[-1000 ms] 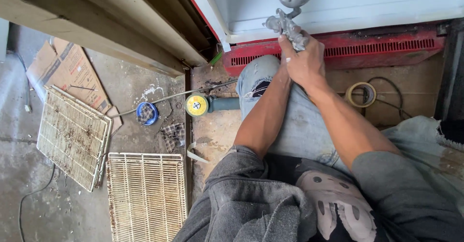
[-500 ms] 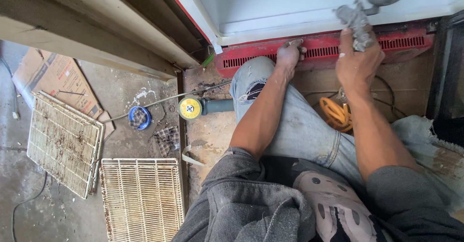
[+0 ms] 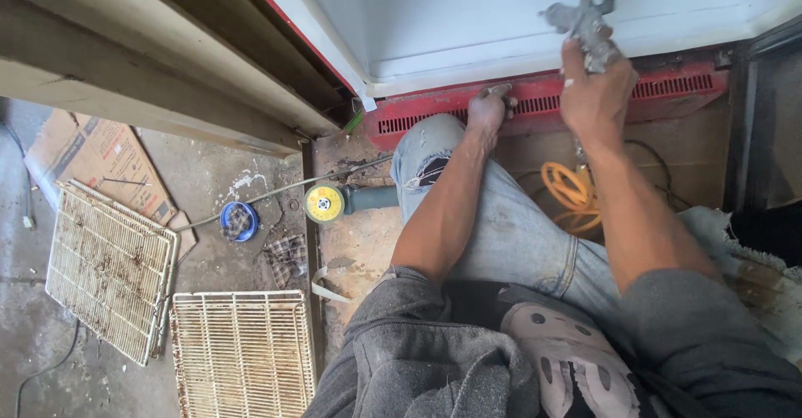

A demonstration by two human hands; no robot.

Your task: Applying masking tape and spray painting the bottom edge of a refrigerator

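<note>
My right hand [image 3: 595, 92] grips a grey metal spray gun [image 3: 589, 5] with a round cup on top, held up in front of the white inner wall of a cabinet [image 3: 468, 25]. My left hand [image 3: 489, 109] rests with its fingers curled on the red slotted grille [image 3: 668, 92] at the cabinet's base, just beyond my knee in torn blue jeans [image 3: 501, 217]. An orange hose coil [image 3: 572, 192] lies on the floor under my right forearm.
An angle grinder with a yellow disc [image 3: 327, 202] lies left of my knee, its cable running left. Two rusty wire shelves [image 3: 109, 268] [image 3: 242, 351] lie on the concrete at the left beside flattened cardboard [image 3: 100, 163] and a small blue lid [image 3: 238, 220].
My right hand has carried the spray gun from the middle over to the right. My left hand has come off the gun and gone down onto the red grille.
</note>
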